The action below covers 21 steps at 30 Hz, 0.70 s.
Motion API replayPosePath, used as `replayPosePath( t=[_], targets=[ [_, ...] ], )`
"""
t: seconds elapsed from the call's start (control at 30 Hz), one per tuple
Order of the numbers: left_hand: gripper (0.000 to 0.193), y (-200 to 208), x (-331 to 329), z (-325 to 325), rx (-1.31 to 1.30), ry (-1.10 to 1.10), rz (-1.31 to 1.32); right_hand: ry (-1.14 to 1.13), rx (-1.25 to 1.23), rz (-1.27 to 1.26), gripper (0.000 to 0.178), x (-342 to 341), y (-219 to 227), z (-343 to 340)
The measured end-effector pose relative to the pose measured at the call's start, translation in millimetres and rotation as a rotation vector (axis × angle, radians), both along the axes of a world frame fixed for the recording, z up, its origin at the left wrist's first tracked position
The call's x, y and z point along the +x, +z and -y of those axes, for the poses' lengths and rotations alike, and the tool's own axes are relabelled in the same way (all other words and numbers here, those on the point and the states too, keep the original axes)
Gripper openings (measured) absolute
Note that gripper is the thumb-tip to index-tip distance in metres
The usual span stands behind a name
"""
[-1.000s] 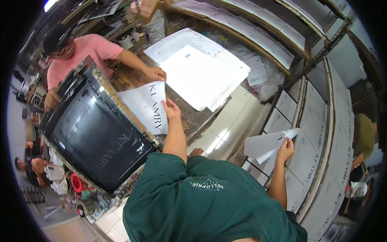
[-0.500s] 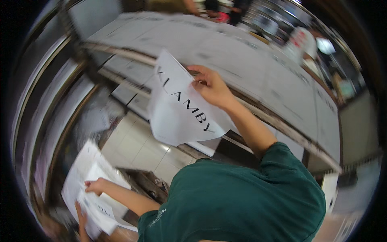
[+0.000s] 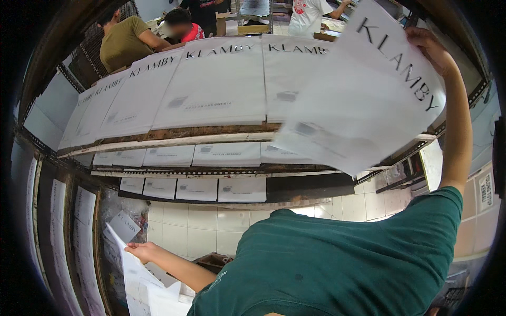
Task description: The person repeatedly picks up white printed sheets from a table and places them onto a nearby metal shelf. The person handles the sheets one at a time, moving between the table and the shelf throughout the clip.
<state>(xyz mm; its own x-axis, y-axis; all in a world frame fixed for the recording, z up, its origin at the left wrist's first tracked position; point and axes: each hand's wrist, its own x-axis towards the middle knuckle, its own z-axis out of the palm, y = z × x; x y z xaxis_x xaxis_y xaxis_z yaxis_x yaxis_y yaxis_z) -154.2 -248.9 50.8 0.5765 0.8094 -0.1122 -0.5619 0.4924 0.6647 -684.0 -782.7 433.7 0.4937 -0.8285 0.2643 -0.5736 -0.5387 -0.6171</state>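
My right hand [image 3: 431, 50] is raised at the far right, fingers closed on the upper edge of a thin white sheet [image 3: 363, 95] with large black lettering. The sheet hangs at a slant over the right part of a long rack shelf. Low on the left, my left hand [image 3: 139, 252] pinches the edge of more white sheets [image 3: 142, 289], whose lower part runs out of the picture. Similar printed sheets [image 3: 211, 89] lie flat side by side along the top shelf, lettering toward the far edge. Whether they are paper or plastic, I cannot tell.
Lower shelves [image 3: 242, 189] hold more white sheets. Racks of printed sheets [image 3: 87, 237] stand at the left, beside clear plastic wrap [image 3: 113, 210]. Beyond the shelf are a person in an olive shirt [image 3: 124, 42], one in red, and one in white [image 3: 305, 18]. Pale tiles [image 3: 184, 224] cover the floor.
My right hand has swung up and to the right with its sheet. The view has turned, showing more of the shelf. Another person's hand by the lower-left sheets is out of sight now.
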Motion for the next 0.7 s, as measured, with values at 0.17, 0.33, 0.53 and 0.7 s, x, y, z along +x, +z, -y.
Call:
replayPosePath(
  t=[0.17, 0.33, 0.53, 0.7],
  targets=[
    [0.020, -41.9, -18.6, 12.8, 0.055, -0.330, -0.128, -0.089, -0.176, -0.040, 0.023, -65.3, -23.2, 83.9],
    [0.017, -18.3, -77.8, 84.0, 0.029, -0.474, -0.186, -0.158, -0.209, -0.329, 0.016, -111.5, -90.2, 282.5],
    [0.016, -21.6, -103.8, 72.1, -0.045, -0.640, -0.080, 0.071, -0.181, -0.261, 0.011, -51.7, -143.7, 317.0],
    [0.018, -37.2, -115.0, 65.5, -0.065, -0.694, -0.034, 0.028, -0.201, -0.317, 0.025, -49.7, -200.1, 403.9]
  ],
)
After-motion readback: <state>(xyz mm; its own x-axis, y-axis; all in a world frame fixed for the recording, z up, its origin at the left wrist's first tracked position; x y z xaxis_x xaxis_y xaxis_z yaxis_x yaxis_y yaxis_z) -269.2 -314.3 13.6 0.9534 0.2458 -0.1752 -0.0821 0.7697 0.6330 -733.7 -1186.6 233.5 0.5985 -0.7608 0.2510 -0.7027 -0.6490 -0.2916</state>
